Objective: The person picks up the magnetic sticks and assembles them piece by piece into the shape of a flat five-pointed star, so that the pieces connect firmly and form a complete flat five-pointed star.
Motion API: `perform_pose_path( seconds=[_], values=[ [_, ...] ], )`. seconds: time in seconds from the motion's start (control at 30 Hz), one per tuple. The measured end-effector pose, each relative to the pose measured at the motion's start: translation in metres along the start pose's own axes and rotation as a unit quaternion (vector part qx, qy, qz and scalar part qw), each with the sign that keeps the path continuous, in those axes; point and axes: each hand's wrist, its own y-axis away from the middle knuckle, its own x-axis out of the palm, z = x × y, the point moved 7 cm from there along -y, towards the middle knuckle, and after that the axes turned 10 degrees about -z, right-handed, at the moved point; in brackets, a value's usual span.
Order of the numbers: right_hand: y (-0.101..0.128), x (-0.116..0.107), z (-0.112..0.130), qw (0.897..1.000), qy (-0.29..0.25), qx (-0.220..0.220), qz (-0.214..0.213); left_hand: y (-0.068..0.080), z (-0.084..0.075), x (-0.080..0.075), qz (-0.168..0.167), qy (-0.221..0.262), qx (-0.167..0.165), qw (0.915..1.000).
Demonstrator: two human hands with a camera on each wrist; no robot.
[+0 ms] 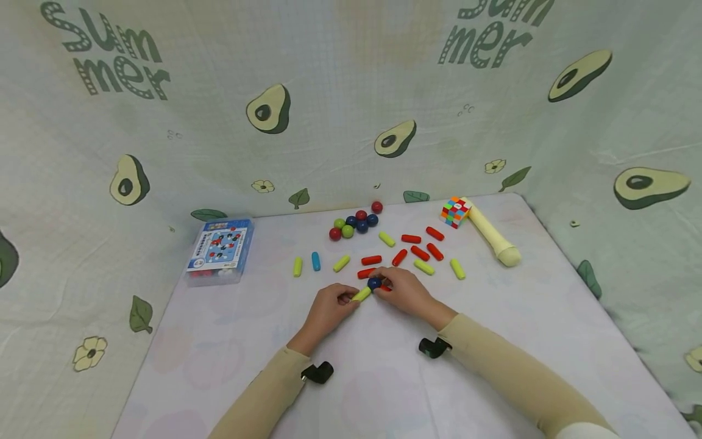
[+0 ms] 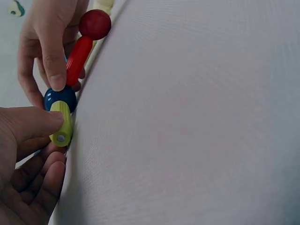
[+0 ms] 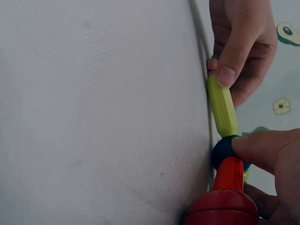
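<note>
Left hand: the left hand [image 1: 328, 310], just below the middle of the head view, is pinching a yellow-green rod [image 1: 361, 294] between thumb and curled fingers.
Right hand: the right hand [image 1: 408, 294], just right of it, is pressing its fingertips on a blue ball [image 1: 375, 283]; the fingers are curling round it.
Where the piece is lying: rod and ball are meeting end to end at the frame's middle, low on the white table [image 1: 230, 366].
Head view only: it is showing the spread behind the hands, namely loose red rods [image 1: 419, 252], a ball cluster [image 1: 353, 224], a blue rod [image 1: 315, 261], a colourful cube [image 1: 455, 211] with a cream cylinder [image 1: 493, 235] at upper right, and a blue box [image 1: 221, 245] at left.
Left wrist view only: at upper left it is revealing a red rod [image 2: 77, 59] running from the blue ball up to a red ball [image 2: 95, 24], a chain that the hands are hiding in the head view.
Right wrist view only: at lower right the same chain is appearing, with the thumb [image 3: 262, 150] lying on the blue ball and the yellow-green rod rising toward the left hand's fingers.
</note>
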Motion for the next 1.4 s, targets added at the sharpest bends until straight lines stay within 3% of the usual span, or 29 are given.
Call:
perform_pose_path(
  seconds=[0.6,0.83,1.17,1.4],
  values=[
    [-0.002,-0.004,0.001,1.0,0.017,0.014,-0.011,-0.003,0.001,0.004,-0.007,0.014,0.005,0.9999],
    [-0.003,-0.004,-0.003,1.0,0.013,0.012,-0.014,-0.009,0.001,-0.002,-0.017,0.02,0.002,0.9997],
    [-0.002,-0.002,-0.006,1.0,0.012,0.005,-0.008,-0.046,0.017,-0.036,-0.103,-0.022,-0.024,0.9942],
    [-0.002,-0.002,-0.006,1.0,0.011,0.01,-0.005,-0.075,0.025,-0.055,-0.128,-0.065,-0.032,0.9891]
  ],
)
